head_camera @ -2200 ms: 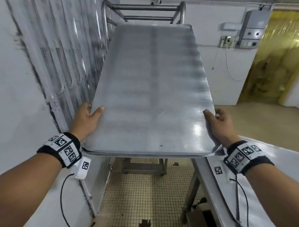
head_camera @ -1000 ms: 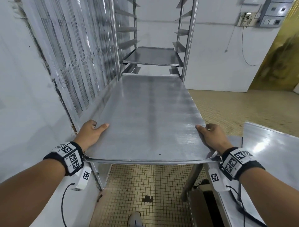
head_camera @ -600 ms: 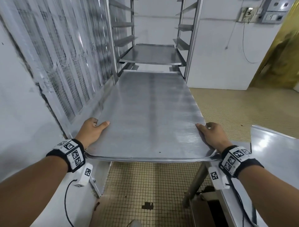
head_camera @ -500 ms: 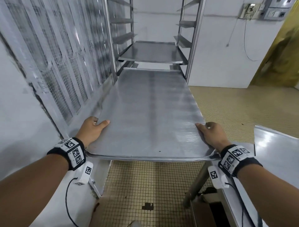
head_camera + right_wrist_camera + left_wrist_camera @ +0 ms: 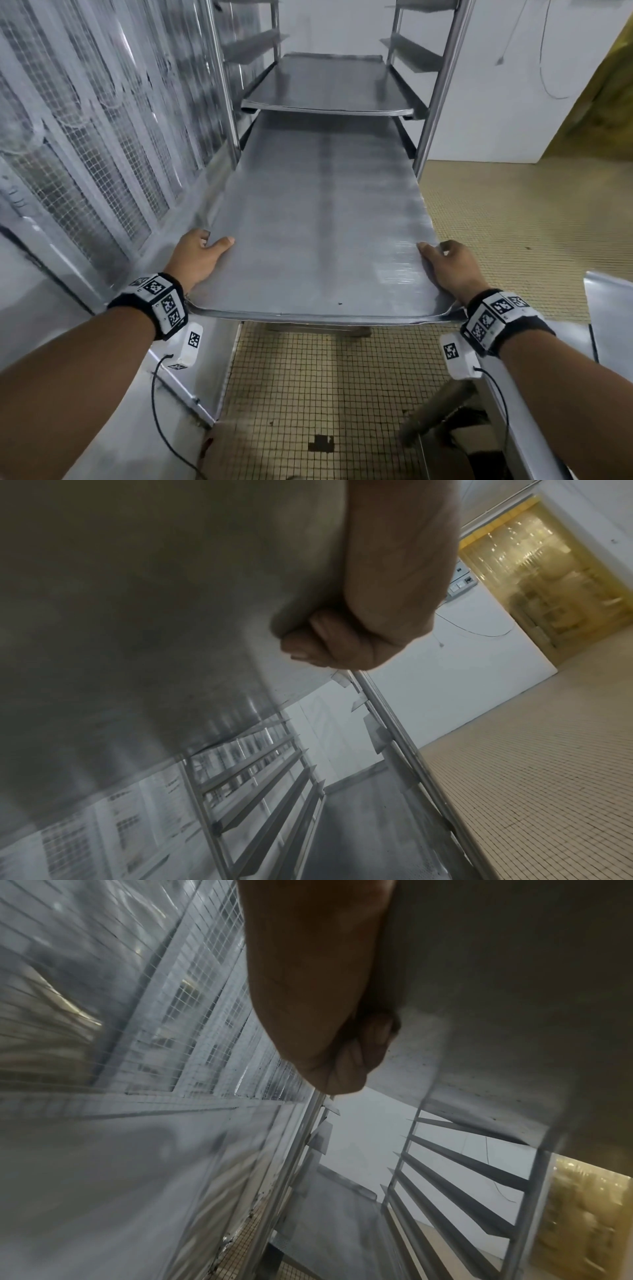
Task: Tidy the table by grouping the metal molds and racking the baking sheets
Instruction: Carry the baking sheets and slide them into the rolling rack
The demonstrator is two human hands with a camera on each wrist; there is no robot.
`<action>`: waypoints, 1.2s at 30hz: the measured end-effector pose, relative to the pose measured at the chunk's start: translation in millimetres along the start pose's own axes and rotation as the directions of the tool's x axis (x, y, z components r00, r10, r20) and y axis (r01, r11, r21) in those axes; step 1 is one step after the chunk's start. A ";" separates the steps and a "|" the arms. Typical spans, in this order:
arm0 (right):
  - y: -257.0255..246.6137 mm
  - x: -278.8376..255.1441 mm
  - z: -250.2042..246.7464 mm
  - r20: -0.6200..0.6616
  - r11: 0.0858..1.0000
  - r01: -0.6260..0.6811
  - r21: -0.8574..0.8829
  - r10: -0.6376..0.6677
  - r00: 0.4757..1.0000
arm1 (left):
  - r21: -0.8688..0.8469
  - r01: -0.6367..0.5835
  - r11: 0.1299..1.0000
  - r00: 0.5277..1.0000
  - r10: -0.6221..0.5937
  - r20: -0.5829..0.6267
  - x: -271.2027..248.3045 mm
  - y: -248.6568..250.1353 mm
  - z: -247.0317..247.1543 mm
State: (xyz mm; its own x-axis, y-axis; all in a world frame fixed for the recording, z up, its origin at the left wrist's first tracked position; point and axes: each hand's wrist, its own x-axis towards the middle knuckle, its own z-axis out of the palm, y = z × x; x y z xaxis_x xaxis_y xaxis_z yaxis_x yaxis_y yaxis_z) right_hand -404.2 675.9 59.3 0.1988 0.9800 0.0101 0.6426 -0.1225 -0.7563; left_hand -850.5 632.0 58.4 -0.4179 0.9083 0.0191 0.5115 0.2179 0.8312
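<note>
I hold a large grey baking sheet (image 5: 318, 219) level in front of me. My left hand (image 5: 202, 251) grips its left edge, thumb on top and fingers curled underneath (image 5: 363, 1045). At the right edge, my right hand (image 5: 448, 263) grips the same way, fingers under the sheet (image 5: 318, 642). The sheet's far end lies between the uprights of the metal rack (image 5: 442, 85), just below another baking sheet (image 5: 329, 85) that sits on a pair of runners. From both wrist views I see the sheet's underside (image 5: 514, 988) (image 5: 137, 588).
A wire-mesh panel (image 5: 102, 154) runs close along my left. The steel table (image 5: 609, 308) edge sits at my right, beside my right wrist. Free angled runners (image 5: 260, 791) fill the rack below the sheet. Tiled floor (image 5: 325, 394) lies under me.
The sheet has come down from a steep tilt to level and moved forward. Its far end has gone in between the rack uprights, under the racked sheet. Both grips are unchanged.
</note>
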 end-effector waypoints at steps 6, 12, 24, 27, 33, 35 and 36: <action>-8.7 40.0 18.2 -0.009 1.000 -0.022 0.022 0.022 1.000 | -0.013 0.002 1.000 1.000 -0.003 -0.017 47.5 1.2 15.2; -15.1 70.5 32.3 -0.032 0.998 -0.042 0.038 0.043 0.999 | -0.061 -0.051 0.997 0.998 0.049 -0.028 74.8 14.4 24.5; -53.7 107.6 33.1 -0.018 0.998 -0.071 -0.002 0.071 0.997 | -0.046 0.035 0.998 0.998 -0.032 0.063 140.2 33.5 13.3; -64.5 118.0 26.4 -0.003 0.998 -0.057 -0.019 0.057 0.998 | -0.008 0.039 0.999 0.996 -0.038 0.080 151.2 45.4 9.1; -68.1 127.7 22.8 0.003 0.995 -0.057 -0.079 0.058 0.998 | -0.029 0.052 0.998 0.989 -0.048 0.137 155.3 45.8 2.8; -65.8 127.8 22.4 0.019 0.992 -0.061 -0.114 0.064 0.998 | -0.030 0.043 0.999 0.988 -0.038 0.151 155.1 44.0 1.4; -65.1 127.4 22.0 0.037 0.990 -0.050 -0.129 0.055 0.998 | -0.024 0.028 0.999 0.988 -0.024 0.155 153.9 44.0 0.9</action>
State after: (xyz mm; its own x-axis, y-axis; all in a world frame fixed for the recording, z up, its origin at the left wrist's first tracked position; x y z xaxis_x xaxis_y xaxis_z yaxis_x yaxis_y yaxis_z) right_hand -436.9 812.1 95.5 0.2067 0.9768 -0.0555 0.7221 -0.1906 -0.6650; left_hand -891.6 781.7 97.4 -0.3087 0.9471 -0.0875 0.4814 0.2349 0.8444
